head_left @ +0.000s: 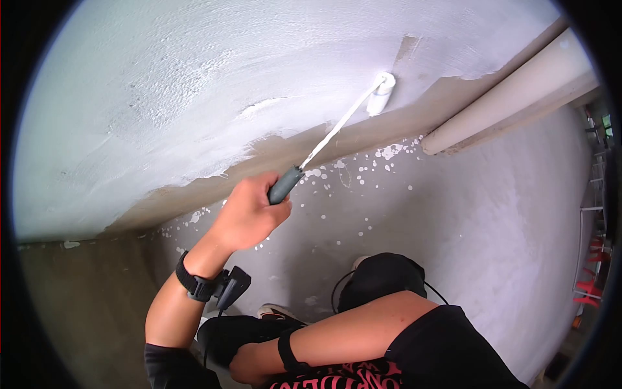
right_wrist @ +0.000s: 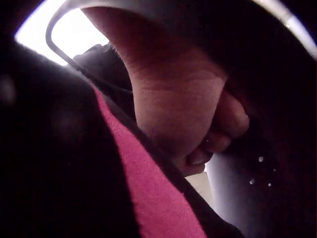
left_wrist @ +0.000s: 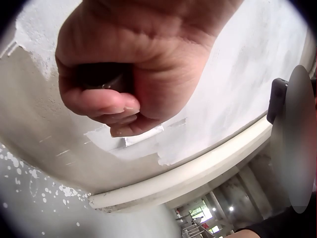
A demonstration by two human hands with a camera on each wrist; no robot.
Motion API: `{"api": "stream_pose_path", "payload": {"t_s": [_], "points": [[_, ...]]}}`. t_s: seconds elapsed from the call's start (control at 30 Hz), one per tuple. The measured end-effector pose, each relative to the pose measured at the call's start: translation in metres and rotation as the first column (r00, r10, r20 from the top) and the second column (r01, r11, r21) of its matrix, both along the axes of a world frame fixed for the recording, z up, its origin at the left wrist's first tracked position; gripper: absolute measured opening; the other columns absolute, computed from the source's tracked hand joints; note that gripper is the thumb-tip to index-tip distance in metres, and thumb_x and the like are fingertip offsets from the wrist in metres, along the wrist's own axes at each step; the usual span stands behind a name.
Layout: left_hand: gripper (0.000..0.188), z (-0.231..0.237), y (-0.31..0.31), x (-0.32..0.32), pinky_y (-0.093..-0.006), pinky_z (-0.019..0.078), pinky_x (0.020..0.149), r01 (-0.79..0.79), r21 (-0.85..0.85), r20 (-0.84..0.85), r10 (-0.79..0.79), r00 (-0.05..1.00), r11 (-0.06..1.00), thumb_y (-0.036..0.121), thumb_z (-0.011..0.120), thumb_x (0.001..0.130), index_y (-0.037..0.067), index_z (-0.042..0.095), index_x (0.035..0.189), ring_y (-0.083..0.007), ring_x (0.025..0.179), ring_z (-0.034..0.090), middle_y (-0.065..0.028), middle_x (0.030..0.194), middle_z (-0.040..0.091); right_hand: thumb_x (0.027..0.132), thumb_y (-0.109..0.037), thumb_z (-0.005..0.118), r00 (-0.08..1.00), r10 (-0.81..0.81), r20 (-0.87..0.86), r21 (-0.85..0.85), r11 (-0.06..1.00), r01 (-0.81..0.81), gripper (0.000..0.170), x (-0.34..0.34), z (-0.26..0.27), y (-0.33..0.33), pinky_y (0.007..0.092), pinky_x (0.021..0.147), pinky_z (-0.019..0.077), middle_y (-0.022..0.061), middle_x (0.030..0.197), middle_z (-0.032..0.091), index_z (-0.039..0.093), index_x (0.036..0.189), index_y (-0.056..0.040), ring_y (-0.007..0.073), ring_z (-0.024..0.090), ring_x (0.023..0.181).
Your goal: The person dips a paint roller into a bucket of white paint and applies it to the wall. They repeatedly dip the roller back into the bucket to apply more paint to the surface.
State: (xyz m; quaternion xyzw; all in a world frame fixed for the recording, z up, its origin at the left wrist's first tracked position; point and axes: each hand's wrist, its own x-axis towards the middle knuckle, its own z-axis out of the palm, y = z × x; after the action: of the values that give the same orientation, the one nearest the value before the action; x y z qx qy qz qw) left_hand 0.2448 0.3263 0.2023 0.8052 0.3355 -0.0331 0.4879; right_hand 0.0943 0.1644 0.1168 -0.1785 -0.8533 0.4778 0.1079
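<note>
My left hand (head_left: 249, 211) grips the dark grey handle of a paint roller (head_left: 286, 185), fingers curled round it. From the handle a white-coated rod (head_left: 340, 126) runs up to the white roller sleeve (head_left: 381, 96), which lies against the wall (head_left: 194, 84) near the lower edge of the white paint. In the left wrist view the curled left hand (left_wrist: 133, 69) surrounds the dark handle end (left_wrist: 104, 75). My right forearm crosses my lap, and the right hand (head_left: 249, 364) rests by the left knee. Its fingers (right_wrist: 230, 116) are loosely curled, with nothing seen in them, in the dim right wrist view.
Bare grey-brown plaster (head_left: 278, 152) shows along the wall's foot. White paint spots dot the concrete floor (head_left: 363, 220). A pale pipe-like length (head_left: 512, 97) runs along the wall at the right. Red items (head_left: 588, 285) and metal frames stand at the far right.
</note>
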Motion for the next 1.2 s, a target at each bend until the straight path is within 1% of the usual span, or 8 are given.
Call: {"api": "stream_pose_path", "payload": {"t_s": [0.1, 0.17, 0.23, 0.3, 0.67, 0.8, 1.0, 1.2], "points": [[0.013, -0.011, -0.001, 0.023, -0.0301, 0.0374, 0.053, 0.081, 0.048, 0.026, -0.082, 0.996, 0.996, 0.012, 0.062, 0.081, 0.002, 0.053, 0.081, -0.0108, 0.058, 0.044, -0.002, 0.062, 0.046, 0.077, -0.019, 0.066, 0.999, 0.043, 0.028, -0.007, 0.999, -0.043, 0.026, 0.008, 0.005, 0.003, 0.0422, 0.082, 0.0543, 0.0184, 0.101, 0.07, 0.072, 0.095, -0.0011, 0.0362, 0.067, 0.098], [0.012, -0.022, -0.005, 0.034, -0.0326, 0.0392, 0.054, 0.182, 0.183, 0.141, -0.209, 0.968, 0.966, 0.01, 0.061, 0.079, 0.003, 0.052, 0.083, -0.0144, 0.058, 0.045, -0.006, 0.062, 0.047, 0.076, -0.021, 0.067, 0.995, 0.09, 0.053, -0.031, 0.996, -0.088, 0.027, 0.017, 0.012, 0.006, 0.0423, 0.081, 0.0543, 0.0185, 0.1, 0.07, 0.073, 0.094, -0.0017, 0.0362, 0.067, 0.097], [0.01, -0.025, -0.015, 0.039, -0.0348, 0.0404, 0.056, 0.164, 0.17, 0.154, -0.19, 0.97, 0.972, 0.008, 0.059, 0.078, 0.003, 0.052, 0.083, -0.0175, 0.059, 0.047, -0.0093, 0.063, 0.048, 0.074, -0.022, 0.069, 0.992, 0.104, 0.066, -0.072, 0.992, -0.099, 0.028, 0.029, 0.018, 0.007, 0.0425, 0.08, 0.0543, 0.0187, 0.097, 0.07, 0.073, 0.092, -0.0022, 0.0364, 0.067, 0.094], [0.009, -0.028, -0.021, 0.039, -0.0349, 0.0409, 0.056, 0.256, 0.079, 0.177, -0.266, 0.947, 0.963, 0.007, 0.058, 0.078, 0.002, 0.052, 0.083, -0.0181, 0.059, 0.047, -0.0092, 0.063, 0.048, 0.073, -0.022, 0.069, 0.996, 0.085, 0.027, -0.097, 0.992, -0.082, 0.027, 0.036, 0.018, 0.006, 0.0426, 0.079, 0.0543, 0.0187, 0.095, 0.07, 0.073, 0.091, -0.0019, 0.0367, 0.068, 0.093], [0.009, -0.062, 0.005, 0.036, -0.0323, 0.0398, 0.055, 0.121, 0.003, 0.067, -0.121, 0.99, 0.993, 0.007, 0.058, 0.075, 0.002, 0.052, 0.078, -0.0146, 0.059, 0.045, -0.0063, 0.061, 0.048, 0.073, -0.021, 0.068, 0.995, 0.103, 0.018, -0.06, 0.993, -0.102, 0.026, 0.031, 0.017, 0.009, 0.0422, 0.076, 0.0555, 0.0171, 0.095, 0.071, 0.073, 0.088, -0.0008, 0.0359, 0.068, 0.091], [0.01, -0.068, 0.019, 0.009, -0.0309, 0.0386, 0.055, 0.072, -0.062, 0.072, -0.068, 0.995, 0.995, 0.007, 0.06, 0.075, 0.002, 0.052, 0.078, -0.0127, 0.06, 0.044, -0.0042, 0.062, 0.047, 0.074, -0.022, 0.07, 0.987, 0.15, 0.062, -0.097, 0.985, -0.143, 0.028, 0.029, 0.022, 0.015, 0.0417, 0.077, 0.0555, 0.0165, 0.098, 0.071, 0.073, 0.091, -0.0009, 0.0352, 0.068, 0.093], [0.009, -0.061, 0.046, -0.068, -0.0309, 0.0396, 0.056, 0.03, 0.089, -0.022, -0.028, 0.999, 0.996, 0.007, 0.06, 0.075, 0.001, 0.053, 0.08, -0.013, 0.06, 0.046, -0.0047, 0.063, 0.048, 0.078, -0.02, 0.065, 0.978, 0.201, 0.055, -0.108, 0.975, -0.195, 0.026, 0.014, 0.014, 0.015, 0.0433, 0.081, 0.0545, 0.0164, 0.1, 0.07, 0.072, 0.095, -0.0025, 0.0354, 0.068, 0.096], [0.01, -0.06, 0.07, -0.148, -0.0299, 0.0368, 0.055, -0.049, 0.086, -0.054, 0.054, 0.997, 0.995, 0.005, 0.06, 0.076, 0.002, 0.051, 0.076, -0.0109, 0.061, 0.041, -0.0022, 0.063, 0.043, 0.082, -0.017, 0.059, 0.974, 0.225, 0.025, -0.117, 0.968, -0.22, 0.024, 0.003, 0.019, 0.021, 0.0446, 0.081, 0.0547, 0.0186, 0.102, 0.07, 0.072, 0.096, -0.002, 0.0363, 0.067, 0.098]]}}
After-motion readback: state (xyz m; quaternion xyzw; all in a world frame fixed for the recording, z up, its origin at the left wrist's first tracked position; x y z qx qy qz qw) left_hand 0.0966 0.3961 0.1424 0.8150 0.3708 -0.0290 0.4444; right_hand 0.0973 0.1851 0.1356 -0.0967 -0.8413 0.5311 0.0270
